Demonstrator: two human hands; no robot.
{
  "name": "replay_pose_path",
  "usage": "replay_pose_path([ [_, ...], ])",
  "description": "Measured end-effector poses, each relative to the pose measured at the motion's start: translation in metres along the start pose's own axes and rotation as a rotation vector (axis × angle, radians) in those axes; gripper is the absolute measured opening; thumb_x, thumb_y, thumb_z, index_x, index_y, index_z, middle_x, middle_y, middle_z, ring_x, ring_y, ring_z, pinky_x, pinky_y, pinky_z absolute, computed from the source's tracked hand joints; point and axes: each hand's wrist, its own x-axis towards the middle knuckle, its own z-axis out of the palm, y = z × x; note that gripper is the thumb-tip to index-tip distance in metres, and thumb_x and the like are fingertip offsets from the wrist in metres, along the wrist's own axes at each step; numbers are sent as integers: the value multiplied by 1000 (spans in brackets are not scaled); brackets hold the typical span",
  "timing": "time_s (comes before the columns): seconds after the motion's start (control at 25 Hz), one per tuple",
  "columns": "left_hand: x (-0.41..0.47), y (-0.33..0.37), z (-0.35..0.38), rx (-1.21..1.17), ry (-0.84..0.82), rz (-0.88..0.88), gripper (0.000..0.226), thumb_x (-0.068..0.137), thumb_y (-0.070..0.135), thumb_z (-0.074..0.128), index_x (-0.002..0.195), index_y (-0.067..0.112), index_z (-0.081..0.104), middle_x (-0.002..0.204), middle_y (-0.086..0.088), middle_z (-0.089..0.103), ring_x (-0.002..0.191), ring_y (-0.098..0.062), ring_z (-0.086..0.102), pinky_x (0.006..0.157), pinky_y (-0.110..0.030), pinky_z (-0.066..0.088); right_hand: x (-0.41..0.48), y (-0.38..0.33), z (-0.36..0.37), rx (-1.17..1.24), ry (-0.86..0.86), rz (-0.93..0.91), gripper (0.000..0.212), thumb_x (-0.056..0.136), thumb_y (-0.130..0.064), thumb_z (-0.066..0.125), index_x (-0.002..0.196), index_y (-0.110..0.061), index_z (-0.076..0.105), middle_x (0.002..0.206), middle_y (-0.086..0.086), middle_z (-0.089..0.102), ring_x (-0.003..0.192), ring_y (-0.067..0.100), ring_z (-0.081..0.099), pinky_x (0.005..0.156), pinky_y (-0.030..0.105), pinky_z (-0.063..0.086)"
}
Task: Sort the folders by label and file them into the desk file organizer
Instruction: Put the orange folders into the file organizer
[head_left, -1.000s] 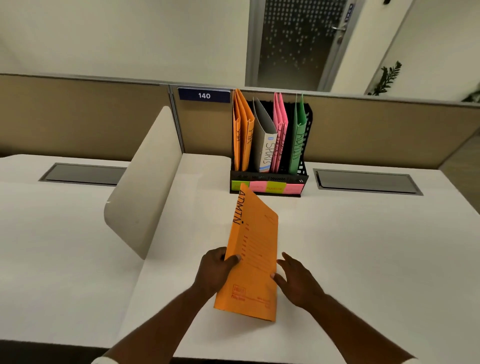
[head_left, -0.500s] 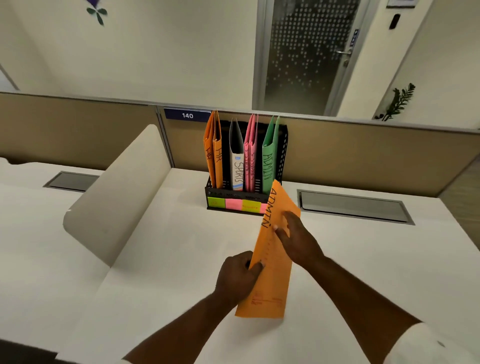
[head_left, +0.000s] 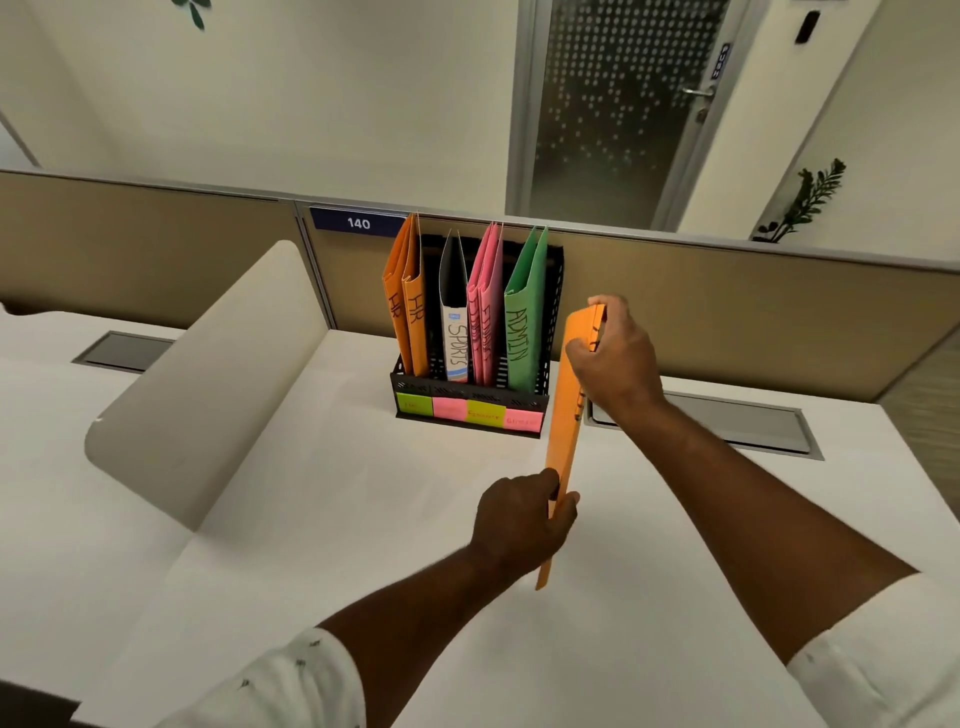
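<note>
Both hands' grip (head_left: 608, 358) — orange folder (head_left: 563, 415) edge-on, beside organizer (head_left: 470, 402)

The orange folder (head_left: 563, 415) shows only its thin edge, its label hidden behind the right hand (head_left: 613, 364), while the writing on the sticky notes (head_left: 467, 413) on the black file organizer (head_left: 470, 389) is too small to read.

**One head-worn view, looking forward and down over a desk**

A single wide-angle camera sits at head height, facing forward and tilted down. Both forearms reach in from the bottom edge, close to the lens. The white desk (head_left: 311, 519) fills the middle; a partition (head_left: 727, 301) and wall lie farther ahead.
</note>
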Motion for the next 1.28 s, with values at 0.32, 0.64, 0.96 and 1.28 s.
replay_pose_path([
  [0.32, 67, -5, 1, -129, 61, 24, 35, 88, 61, 53, 93, 26, 59, 85, 10, 70, 75, -10, 65, 67, -32, 53, 56, -23, -18, -25, 96, -228, 37, 89, -24, 65, 122, -21, 50, 75, -19, 47, 57, -10, 50, 53, 3, 39],
  [0.64, 157, -26, -9, 110, 50, 196, 55, 84, 72, 52, 114, 27, 57, 118, 7, 63, 119, -15, 53, 121, -51, 24, 111, -32, -9, -51, 175, -299, 39, 90, -20, 60, 128, -13, 53, 91, -6, 56, 62, 0, 49, 56, 4, 35],
  [0.96, 220, -51, -14, 197, 116, 107, 60, 86, 69, 55, 130, 29, 53, 155, 0, 42, 150, -22, 27, 125, -56, 9, 146, -21, 6, -51, 211, -291, 42, 93, -20, 60, 133, -11, 53, 124, 5, 62, 96, 6, 54, 74, 6, 41],
  [1.28, 252, -59, -12, 575, 109, 226, 94, 76, 73, 66, 150, 22, 38, 168, -13, 17, 157, -34, 5, 121, -65, 7, 138, 15, 39, -129, 31, -174, 57, 99, -27, 57, 151, -14, 38, 151, 6, 48, 134, 23, 51, 104, 32, 45],
])
